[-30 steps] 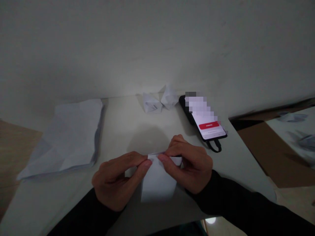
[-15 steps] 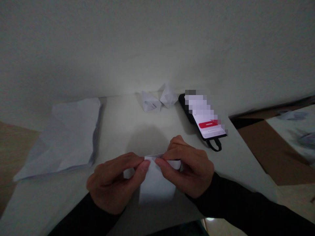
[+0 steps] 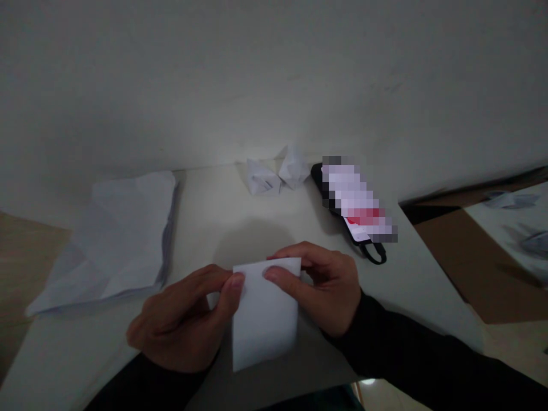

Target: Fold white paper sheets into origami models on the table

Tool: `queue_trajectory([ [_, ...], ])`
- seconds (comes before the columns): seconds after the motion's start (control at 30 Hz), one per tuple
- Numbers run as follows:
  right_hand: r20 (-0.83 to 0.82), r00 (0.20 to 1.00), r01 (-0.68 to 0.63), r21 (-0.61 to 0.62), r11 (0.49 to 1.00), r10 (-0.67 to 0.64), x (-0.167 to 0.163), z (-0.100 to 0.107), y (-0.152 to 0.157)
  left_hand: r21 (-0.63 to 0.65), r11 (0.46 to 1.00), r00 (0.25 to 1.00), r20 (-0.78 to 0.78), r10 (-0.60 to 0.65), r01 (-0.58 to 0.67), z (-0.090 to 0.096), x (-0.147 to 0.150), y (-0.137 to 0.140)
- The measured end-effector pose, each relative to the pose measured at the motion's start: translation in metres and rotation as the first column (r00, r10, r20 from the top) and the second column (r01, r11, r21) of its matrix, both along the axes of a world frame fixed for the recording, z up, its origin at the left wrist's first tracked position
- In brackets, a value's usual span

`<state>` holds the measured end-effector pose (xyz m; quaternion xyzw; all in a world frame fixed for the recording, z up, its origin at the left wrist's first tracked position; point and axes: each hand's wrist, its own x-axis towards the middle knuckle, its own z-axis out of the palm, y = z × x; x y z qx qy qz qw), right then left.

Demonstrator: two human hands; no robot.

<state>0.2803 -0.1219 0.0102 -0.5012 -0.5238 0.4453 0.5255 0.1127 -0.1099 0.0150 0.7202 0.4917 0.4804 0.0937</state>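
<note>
A folded sheet of white paper [image 3: 265,319] is held up between my two hands near the front of the white table. My left hand [image 3: 188,319] pinches its upper left corner between thumb and fingers. At the upper right, my right hand [image 3: 323,288] grips the paper with the thumb on the near face and the fingers behind, partly hidden. Beyond the hands, two folded paper shapes [image 3: 263,178] stand side by side by the wall.
A stack of white paper sheets [image 3: 124,234] lies at the table's left. On the right, a lit phone [image 3: 357,200] rests tilted on a dark object, with a black cable [image 3: 377,252] at its lower end. Brown cardboard [image 3: 475,268] lies beyond the right edge.
The folded flap at the paper's top right no longer shows; a flat rectangular face is turned toward me. Both hands have shifted slightly left, with the left thumb now farther from the right.
</note>
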Motion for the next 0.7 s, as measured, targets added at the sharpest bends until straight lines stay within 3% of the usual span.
queue_trajectory([
  [0.23,-0.113,0.990,0.075,-0.113,0.991,-0.087,-0.002,-0.003,0.005,-0.029,0.998,0.999,-0.005,0.050,-0.050,0.001,0.001,-0.004],
  [0.43,-0.396,0.913,-0.203,-0.229,0.952,0.099,-0.006,-0.006,0.005,0.020,0.983,0.982,0.051,0.181,-0.182,-0.006,0.000,-0.005],
  [0.57,-0.269,0.963,-0.104,-0.258,0.960,0.032,-0.004,-0.008,0.004,-0.067,0.982,0.981,0.068,0.183,-0.179,-0.004,0.006,-0.002],
  [0.7,-0.169,0.985,-0.080,-0.294,0.953,0.031,0.001,-0.009,0.007,-0.275,0.961,0.975,0.218,0.039,0.023,-0.001,0.010,0.002],
])
